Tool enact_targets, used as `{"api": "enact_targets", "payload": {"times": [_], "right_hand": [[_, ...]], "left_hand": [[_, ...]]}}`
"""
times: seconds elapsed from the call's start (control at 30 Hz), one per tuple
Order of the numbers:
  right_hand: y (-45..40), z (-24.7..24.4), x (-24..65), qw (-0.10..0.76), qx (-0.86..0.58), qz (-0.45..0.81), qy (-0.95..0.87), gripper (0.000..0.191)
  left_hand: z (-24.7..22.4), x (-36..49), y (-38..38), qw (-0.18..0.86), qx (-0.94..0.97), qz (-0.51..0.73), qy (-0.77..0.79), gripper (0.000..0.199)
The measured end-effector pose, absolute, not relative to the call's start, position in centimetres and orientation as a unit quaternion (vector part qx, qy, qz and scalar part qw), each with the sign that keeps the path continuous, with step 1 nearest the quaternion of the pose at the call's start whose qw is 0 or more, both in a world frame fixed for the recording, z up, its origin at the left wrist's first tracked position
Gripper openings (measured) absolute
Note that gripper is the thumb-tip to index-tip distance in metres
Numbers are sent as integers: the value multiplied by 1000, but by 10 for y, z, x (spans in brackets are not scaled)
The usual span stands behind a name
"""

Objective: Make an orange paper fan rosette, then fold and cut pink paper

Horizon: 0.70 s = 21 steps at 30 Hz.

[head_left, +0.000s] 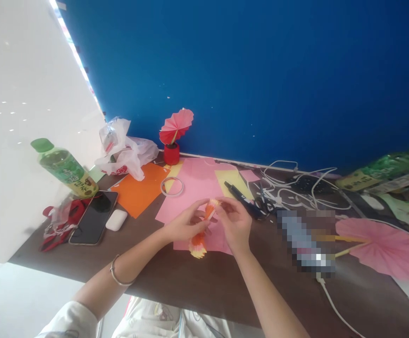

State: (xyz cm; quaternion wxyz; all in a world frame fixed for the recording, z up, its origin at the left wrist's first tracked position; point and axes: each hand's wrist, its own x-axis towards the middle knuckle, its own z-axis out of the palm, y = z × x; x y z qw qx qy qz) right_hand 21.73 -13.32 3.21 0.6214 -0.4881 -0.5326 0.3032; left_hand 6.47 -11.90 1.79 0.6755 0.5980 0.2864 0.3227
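A pleated orange and yellow paper piece (pixel 198 245) is pinched at its middle, its fringed lower end fanning out toward me. My left hand (pixel 189 221) closes around the folded section from the left, thumb on top. At the upper end, my right hand (pixel 235 220) grips the paper between thumb and fingers. Both hands hover over pink paper sheets (pixel 197 183) on the dark table (pixel 148 263). Some of the fingertips are hidden behind the folds.
Orange sheets (pixel 142 188) and a tape ring (pixel 172 187) lie left of the pink paper. Beyond stands a red pot with a paper flower (pixel 176 126). A phone (pixel 95 218), earbud case (pixel 116 219) and bottle (pixel 66 170) sit left; a pen (pixel 244 199), scissors (pixel 264 204) and cables (pixel 296 188) lie right.
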Motion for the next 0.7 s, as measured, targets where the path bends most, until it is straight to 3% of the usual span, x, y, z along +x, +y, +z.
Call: {"api": "enact_targets", "payload": {"times": [0.3, 0.7], "right_hand": [[-139, 28, 216, 635, -458, 151, -603, 16], [-138, 29, 217, 605, -452, -6, -655, 21]], "left_hand": [[21, 66, -120, 619, 603, 394, 314, 60], [19, 63, -119, 538, 681, 369, 333, 55]]}}
